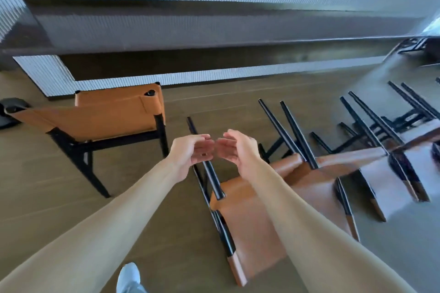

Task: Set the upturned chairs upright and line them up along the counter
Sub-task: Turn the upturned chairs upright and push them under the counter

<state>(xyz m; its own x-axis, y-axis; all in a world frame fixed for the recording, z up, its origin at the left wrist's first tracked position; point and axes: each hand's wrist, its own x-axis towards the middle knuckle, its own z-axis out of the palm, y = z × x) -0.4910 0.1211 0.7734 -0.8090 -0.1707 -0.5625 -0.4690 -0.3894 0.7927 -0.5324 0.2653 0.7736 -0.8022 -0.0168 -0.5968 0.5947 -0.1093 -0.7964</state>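
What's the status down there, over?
Left hand and right hand open, holding nothing. One chair upright by the counter; nearest upturned chair untouched, more beyond. Nothing blocking.

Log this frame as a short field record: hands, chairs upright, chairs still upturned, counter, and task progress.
left hand: open, holds nothing
right hand: open, holds nothing, close to the left
upright chair: one, at left, by the counter
nearest upturned chair: on the floor under the hands, legs up
other upturned chairs: a row to the right, blurred, count unclear
progress: one chair set up, the rest not yet
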